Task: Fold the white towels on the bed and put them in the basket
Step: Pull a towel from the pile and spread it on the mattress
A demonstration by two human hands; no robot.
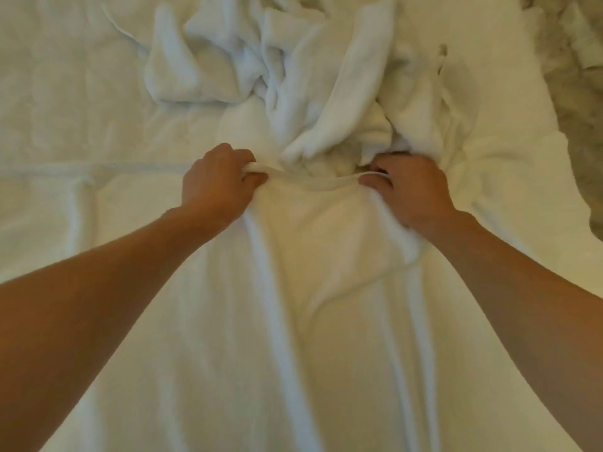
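Between both hands, towel (pixel 313 288) runs long from far edge toward near. Left hand (pixel 218 181) and right hand (pixel 408 194) each pinch far edge, equally close. Messy towel pile (pixel 277 66) lies just beyond.

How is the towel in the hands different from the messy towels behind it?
The held towel is stretched out long toward the person, while the pile of towels is bunched and twisted. The left hand and right hand pinch the held towel's far edge, but no hand grips the pile of towels. Both are white and not yet folded.
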